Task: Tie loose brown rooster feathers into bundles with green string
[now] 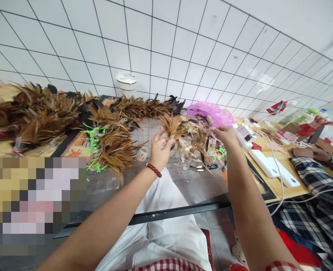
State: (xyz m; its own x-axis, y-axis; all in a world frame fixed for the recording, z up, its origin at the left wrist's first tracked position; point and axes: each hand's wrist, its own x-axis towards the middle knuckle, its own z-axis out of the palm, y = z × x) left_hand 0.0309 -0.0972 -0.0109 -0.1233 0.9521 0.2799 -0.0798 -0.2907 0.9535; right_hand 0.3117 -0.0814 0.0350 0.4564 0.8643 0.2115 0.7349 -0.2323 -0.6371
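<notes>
My left hand [160, 148], with a red bead bracelet at the wrist, is closed in a pinch around the base of a fanned bunch of brown feathers [170, 126]. My right hand [224, 133] reaches over the far right side of a loose feather pile [193, 141]. Its fingers are pinched together at the pile's edge, where a dark feather shows below them; whether they grip it is too small to tell. Scissors [211, 166] with blue handles lie just in front of the pile. To the left are bundled brown feathers [117, 150] with bright green ties [94, 150].
Feather garlands [143, 107] run along the tiled wall, near a white lidded cup [126, 81]. A pink plastic bag [211, 111] sits behind the pile. On the right are white power strips [273, 167], a cable, and another person's plaid sleeve [310, 169]. A black table edge [180, 211] crosses before my lap.
</notes>
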